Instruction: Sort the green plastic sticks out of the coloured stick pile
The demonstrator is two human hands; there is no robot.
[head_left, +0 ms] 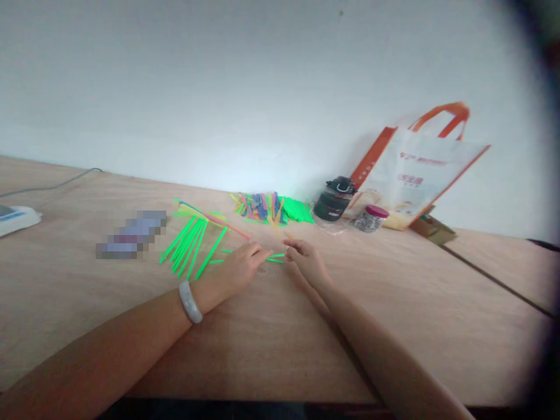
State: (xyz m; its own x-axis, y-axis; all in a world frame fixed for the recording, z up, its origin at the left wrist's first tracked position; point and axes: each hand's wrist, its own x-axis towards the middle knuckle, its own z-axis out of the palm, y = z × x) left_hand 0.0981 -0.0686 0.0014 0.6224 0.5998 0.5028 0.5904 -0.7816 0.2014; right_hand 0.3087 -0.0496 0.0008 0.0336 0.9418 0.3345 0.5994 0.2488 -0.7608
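My left hand [250, 262], with a grey bangle [191, 302] on its wrist, is closed in a pinch near the middle of the table; what it holds is too small to name. Just right of it, my right hand [305, 259] has its fingers pressed together near a thin orange strip [277, 228]; whether it grips the strip is unclear. A few green sticks [275, 258] lie between and behind the hands. Left of them is a fan of green sticks [188, 245], with pink, blue and yellow sticks [210, 216] across its top. Behind lie multicoloured strips [258, 205] and a green pile [297, 210].
A black bottle [332, 201], a jar with a dark red lid [371, 218] and a white and orange bag [420, 169] stand at the back right, by a cardboard box [434, 230]. A blurred-out object [133, 234] and a white device [20, 219] lie left on the table [420, 303].
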